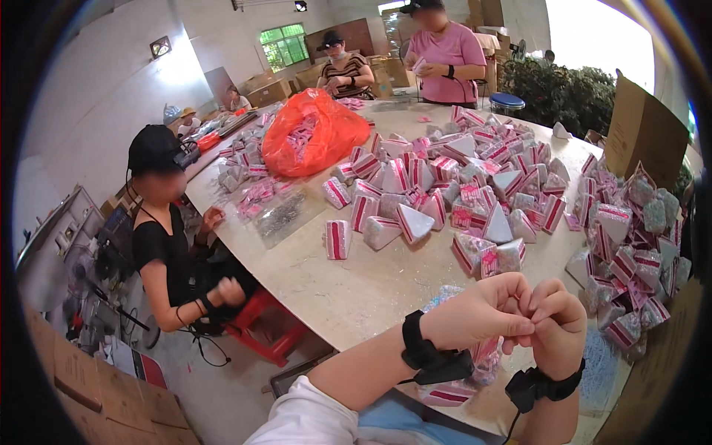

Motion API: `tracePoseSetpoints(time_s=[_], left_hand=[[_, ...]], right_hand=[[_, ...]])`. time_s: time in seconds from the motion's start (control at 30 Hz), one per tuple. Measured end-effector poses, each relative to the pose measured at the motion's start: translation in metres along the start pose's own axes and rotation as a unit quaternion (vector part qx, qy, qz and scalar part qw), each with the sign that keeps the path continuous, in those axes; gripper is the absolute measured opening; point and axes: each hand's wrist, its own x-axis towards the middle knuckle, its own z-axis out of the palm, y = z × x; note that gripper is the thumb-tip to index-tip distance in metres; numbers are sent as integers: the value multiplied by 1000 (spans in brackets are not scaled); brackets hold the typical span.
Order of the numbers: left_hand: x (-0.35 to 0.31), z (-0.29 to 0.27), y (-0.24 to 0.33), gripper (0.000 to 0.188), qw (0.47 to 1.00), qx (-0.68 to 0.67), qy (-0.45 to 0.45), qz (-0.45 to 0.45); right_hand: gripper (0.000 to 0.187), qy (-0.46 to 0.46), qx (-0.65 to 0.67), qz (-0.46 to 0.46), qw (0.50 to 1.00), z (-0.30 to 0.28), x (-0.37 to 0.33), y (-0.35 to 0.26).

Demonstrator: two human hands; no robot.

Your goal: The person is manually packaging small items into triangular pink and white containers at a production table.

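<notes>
My left hand [478,313] and my right hand [558,326] meet above the near edge of the table, thumbs and forefingers pinched together. Whatever lies between the fingertips is too small to make out. Just below them, partly hidden by my wrists, is a cake-slice-shaped piece [447,394] with pink and white layers and a glittery side. Beyond my hands lies another wedge-shaped slice [467,254] with a pink tag. A large heap of similar slices [445,167] spreads over the table [297,285]. A black strap with a small box circles each wrist.
An orange-red plastic bag [278,144] holding pink pieces stands on the far table. More slices [630,230] pile up at the right beside a cardboard box [645,126]. A person in black [167,241] sits at the left near a red stool [267,326]. Two other people work across the table.
</notes>
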Motion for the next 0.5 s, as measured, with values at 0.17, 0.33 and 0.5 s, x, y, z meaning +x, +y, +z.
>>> tracePoseSetpoints(time_s=[0.17,0.33,0.5], left_hand=[[-13,-18,-4,13,848,515,34,116],[-37,-53,-25,11,685,704,97,159],[-38,-64,-22,19,929,319,90,164]], right_hand=[[16,81,34,-45,995,-26,3,-10],[11,115,239,-131,955,-130,-11,-60],[12,197,217,-105,950,-132,2,-22]])
